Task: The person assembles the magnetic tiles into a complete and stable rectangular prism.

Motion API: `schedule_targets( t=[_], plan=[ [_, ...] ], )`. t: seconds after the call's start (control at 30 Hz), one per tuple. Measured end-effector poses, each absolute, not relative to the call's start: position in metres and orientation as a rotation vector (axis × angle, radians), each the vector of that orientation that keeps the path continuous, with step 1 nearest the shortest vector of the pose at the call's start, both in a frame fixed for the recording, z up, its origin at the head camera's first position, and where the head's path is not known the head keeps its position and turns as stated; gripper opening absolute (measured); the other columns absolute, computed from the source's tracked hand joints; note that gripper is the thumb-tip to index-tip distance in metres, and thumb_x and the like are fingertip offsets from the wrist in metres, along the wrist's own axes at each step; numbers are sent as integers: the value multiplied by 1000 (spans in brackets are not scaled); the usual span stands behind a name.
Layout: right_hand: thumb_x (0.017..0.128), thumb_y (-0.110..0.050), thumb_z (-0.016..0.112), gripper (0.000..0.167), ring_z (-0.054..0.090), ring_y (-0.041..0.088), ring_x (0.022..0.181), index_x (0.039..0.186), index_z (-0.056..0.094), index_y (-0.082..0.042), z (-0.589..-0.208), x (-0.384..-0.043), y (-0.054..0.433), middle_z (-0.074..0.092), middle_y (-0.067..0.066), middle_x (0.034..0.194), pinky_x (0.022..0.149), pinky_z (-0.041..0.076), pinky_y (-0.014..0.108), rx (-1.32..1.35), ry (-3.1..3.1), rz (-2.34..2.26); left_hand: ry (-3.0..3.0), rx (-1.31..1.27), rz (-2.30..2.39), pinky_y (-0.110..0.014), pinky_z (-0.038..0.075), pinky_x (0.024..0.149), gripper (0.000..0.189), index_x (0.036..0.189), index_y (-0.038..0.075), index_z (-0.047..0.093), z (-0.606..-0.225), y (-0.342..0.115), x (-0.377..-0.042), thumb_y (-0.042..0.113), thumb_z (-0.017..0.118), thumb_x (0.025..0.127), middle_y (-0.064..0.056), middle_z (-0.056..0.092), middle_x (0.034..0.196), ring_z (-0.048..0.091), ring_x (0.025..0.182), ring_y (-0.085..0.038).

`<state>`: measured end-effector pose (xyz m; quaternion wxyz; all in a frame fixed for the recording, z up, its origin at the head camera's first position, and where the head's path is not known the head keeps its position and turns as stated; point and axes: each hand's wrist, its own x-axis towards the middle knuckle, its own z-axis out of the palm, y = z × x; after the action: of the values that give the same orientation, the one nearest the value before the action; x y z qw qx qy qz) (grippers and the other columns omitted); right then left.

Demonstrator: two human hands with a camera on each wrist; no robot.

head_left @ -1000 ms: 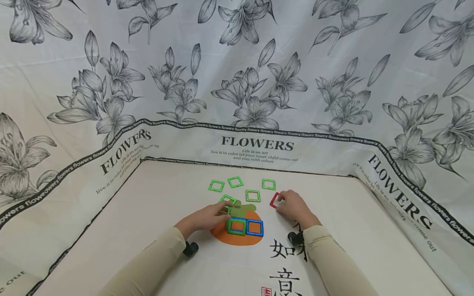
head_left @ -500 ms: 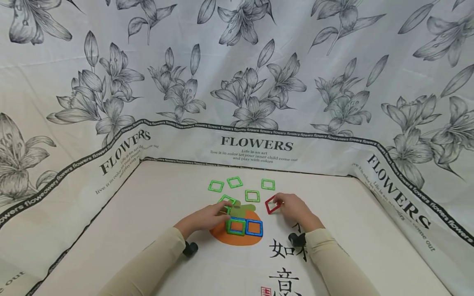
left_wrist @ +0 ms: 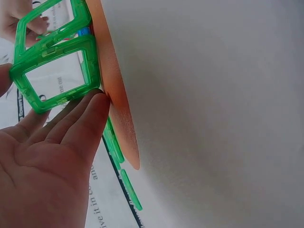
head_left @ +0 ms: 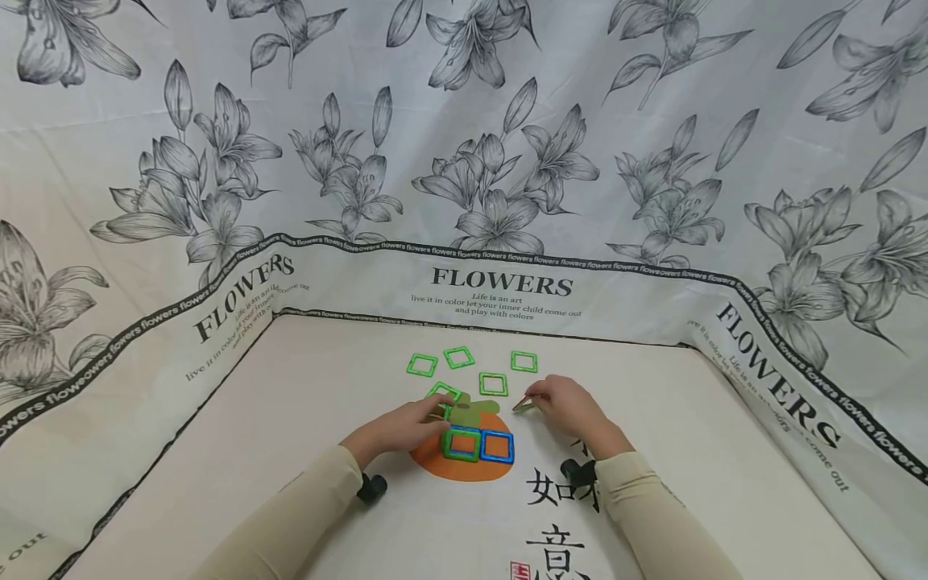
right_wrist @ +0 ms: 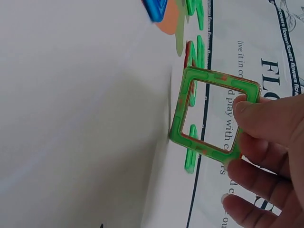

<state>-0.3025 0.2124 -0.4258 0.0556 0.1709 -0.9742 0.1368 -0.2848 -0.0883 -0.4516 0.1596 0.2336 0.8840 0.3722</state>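
Observation:
In the head view my left hand [head_left: 399, 427] is at the left side of a small structure of square magnetic tiles. The left wrist view shows its thumb and fingers holding a green magnetic tile [left_wrist: 71, 98] by its edges. A green tile [head_left: 461, 458] and a blue tile [head_left: 497, 460] stand side by side at the structure's front. To the right, my right hand [head_left: 576, 405] pinches another square tile [right_wrist: 202, 74] between thumb and fingers, off the table. Its face looks green with red showing along the rim; from the head view it appears nearly edge-on.
Several loose green tiles, one of them a near tile [head_left: 494, 394], lie behind the structure. Beneath it the white tabletop [head_left: 217, 483] bears a printed orange fruit [head_left: 428, 467], with black characters [head_left: 553, 488] at right. A flowered curtain [head_left: 500, 217] encloses the back and sides.
My right hand has moved slightly left with its tile. The tile has turned from its red face showing to nearly edge-on in the head view. My left hand stays in place.

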Motion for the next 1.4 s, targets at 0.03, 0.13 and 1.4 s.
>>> schedule_targets(
  t=[0.03, 0.13, 1.4],
  plan=[
    [91, -14, 64, 15, 58, 15, 82, 102, 75, -15, -425, -302, 211, 66, -2, 91, 77, 51, 36, 519, -2952, 403, 2524, 668, 1065, -49, 40, 108, 38, 136, 19, 45, -452, -88, -285, 30, 49, 100, -8, 54, 140, 50, 131, -27],
    [90, -16, 68, 14, 51, 13, 78, 101, 76, -15, -424, -301, 209, 60, -1, 88, 71, 46, 31, 525, -2929, 382, 2520, 662, 1067, -49, 40, 108, 38, 136, 19, 45, -452, -88, -285, 30, 50, 100, -7, 54, 141, 50, 131, -27],
    [88, -11, 70, 15, 65, 7, 81, 102, 74, -15, -400, -268, 181, 73, -6, 91, 73, 56, 30, 657, -2979, 599, 2508, 626, 1069, -49, 41, 108, 43, 137, 22, 45, -454, -89, -287, 38, 52, 98, -5, 56, 138, 51, 130, -26]
  ],
)
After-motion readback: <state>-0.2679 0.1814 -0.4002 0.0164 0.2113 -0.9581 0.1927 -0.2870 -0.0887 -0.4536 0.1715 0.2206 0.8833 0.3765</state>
